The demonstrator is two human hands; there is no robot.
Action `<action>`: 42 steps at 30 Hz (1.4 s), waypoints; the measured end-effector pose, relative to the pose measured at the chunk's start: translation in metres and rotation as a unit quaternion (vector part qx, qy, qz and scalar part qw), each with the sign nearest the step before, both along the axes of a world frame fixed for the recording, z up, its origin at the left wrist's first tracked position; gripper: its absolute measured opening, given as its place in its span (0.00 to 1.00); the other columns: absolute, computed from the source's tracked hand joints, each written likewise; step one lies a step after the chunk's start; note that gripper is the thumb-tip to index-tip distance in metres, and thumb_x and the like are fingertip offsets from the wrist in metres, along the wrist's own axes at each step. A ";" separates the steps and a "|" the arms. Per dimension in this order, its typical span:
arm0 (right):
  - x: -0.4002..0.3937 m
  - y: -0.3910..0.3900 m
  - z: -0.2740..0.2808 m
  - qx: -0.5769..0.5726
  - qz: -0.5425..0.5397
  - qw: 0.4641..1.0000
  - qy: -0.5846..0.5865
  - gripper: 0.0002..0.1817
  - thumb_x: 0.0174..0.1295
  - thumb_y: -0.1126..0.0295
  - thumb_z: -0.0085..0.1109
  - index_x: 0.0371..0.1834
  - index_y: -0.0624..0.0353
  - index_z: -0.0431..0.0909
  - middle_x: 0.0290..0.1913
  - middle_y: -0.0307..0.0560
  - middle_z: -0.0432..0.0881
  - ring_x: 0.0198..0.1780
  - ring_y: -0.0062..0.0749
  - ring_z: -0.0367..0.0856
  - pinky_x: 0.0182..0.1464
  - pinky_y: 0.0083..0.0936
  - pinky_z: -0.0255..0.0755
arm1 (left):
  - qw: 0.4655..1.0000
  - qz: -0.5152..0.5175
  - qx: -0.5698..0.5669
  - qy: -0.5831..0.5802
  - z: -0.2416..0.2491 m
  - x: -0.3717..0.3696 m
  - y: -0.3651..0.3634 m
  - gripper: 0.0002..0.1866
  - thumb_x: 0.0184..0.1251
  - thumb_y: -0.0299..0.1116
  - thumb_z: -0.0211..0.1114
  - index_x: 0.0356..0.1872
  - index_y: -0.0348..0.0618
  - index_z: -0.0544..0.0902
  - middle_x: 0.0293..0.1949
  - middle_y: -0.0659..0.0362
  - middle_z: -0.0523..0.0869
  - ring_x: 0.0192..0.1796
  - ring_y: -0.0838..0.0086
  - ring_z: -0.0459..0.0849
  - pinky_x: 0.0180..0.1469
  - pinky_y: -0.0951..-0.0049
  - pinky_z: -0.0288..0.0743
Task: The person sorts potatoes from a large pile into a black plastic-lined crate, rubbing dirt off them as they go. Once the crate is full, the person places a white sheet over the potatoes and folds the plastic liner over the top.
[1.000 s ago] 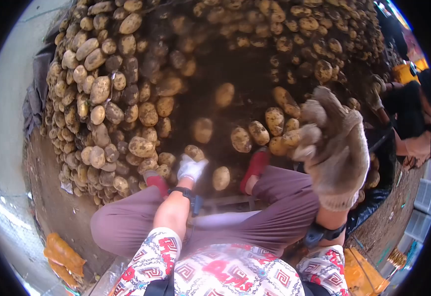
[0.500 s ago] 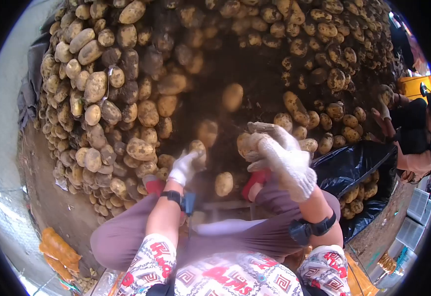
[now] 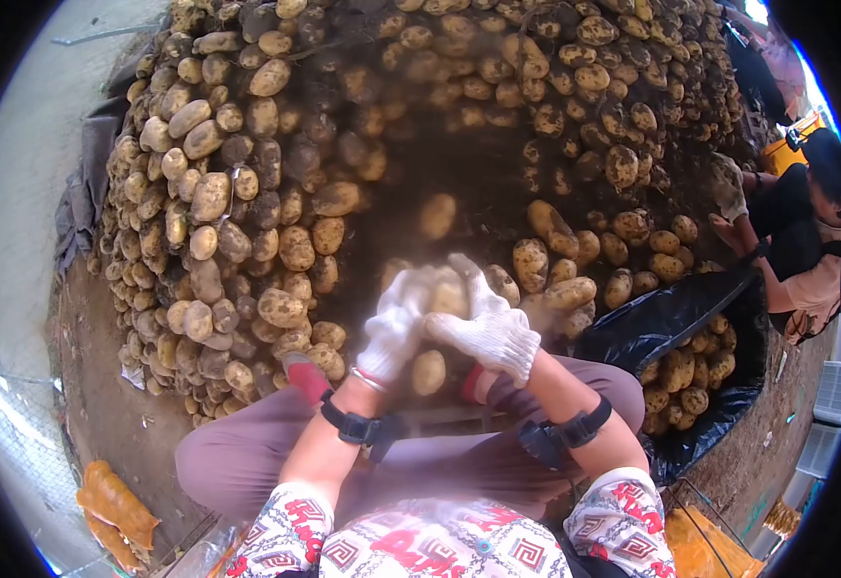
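- Head view: I have both gloved hands low in front of me, meeting around one potato (image 3: 448, 295).
- My right hand (image 3: 494, 332) is clamped on it, thumb along the near side and fingers (image 3: 476, 287) along the right and far side.
- My left hand (image 3: 390, 328) is up against the potato's left side; the glove is blurred there, so I cannot tell whether it grips or only rests.
- Just nearer to me, a loose potato (image 3: 428, 373) lies between two red shoes (image 3: 308, 380).
- Beyond my hands I see a hazy potato (image 3: 438, 217) by itself.
- On my left rises a potato heap (image 3: 210, 197).
- On my right, a black plastic bag (image 3: 652, 313) holds bagged potatoes (image 3: 676, 371).
- Past it, at the far right, is a co-worker's gloved hand (image 3: 729, 186).
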State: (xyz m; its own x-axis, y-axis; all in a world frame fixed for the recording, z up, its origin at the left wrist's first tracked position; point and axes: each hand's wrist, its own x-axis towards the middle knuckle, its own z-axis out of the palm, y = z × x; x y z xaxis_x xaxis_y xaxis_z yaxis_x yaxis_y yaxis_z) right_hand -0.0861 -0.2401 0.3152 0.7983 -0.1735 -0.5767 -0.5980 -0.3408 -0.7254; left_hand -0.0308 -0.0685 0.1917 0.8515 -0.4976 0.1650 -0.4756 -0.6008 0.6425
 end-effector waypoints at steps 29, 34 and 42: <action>0.015 -0.042 0.029 0.271 -0.292 0.895 -0.200 0.21 0.74 0.63 0.53 0.62 0.66 0.80 0.60 0.52 0.85 0.59 0.34 0.83 0.63 0.31 0.78 | 0.642 0.125 -0.476 0.588 -0.085 0.071 0.009 0.31 0.80 0.51 0.63 0.76 0.48 0.70 0.61 0.53 0.84 0.60 0.57 0.87 0.61 0.59 0.86; -0.017 -0.084 0.040 0.100 -0.290 0.901 -0.307 0.20 0.70 0.65 0.55 0.59 0.66 0.82 0.55 0.52 0.87 0.55 0.36 0.85 0.63 0.32 0.78 | 0.543 -0.038 -0.565 0.620 0.017 0.043 -0.009 0.41 0.77 0.62 0.60 0.79 0.43 0.65 0.57 0.49 0.86 0.54 0.54 0.89 0.57 0.52 0.88; -0.183 -0.212 0.056 -0.514 -0.312 0.793 -0.096 0.14 0.71 0.64 0.58 0.52 0.60 0.85 0.50 0.57 0.88 0.50 0.53 0.87 0.59 0.40 0.78 | 0.565 -0.128 -0.555 0.597 0.075 0.020 0.004 0.40 0.80 0.59 0.59 0.79 0.38 0.65 0.56 0.50 0.86 0.56 0.59 0.88 0.60 0.55 0.86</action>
State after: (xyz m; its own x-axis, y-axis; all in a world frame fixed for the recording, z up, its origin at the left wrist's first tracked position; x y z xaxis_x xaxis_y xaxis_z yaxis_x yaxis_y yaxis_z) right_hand -0.2691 -0.4517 0.3707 0.4287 -0.8687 0.2480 -0.7945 -0.4932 -0.3542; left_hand -0.0103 -0.0641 0.2666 0.6093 -0.7840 -0.1188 0.7143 0.4776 0.5115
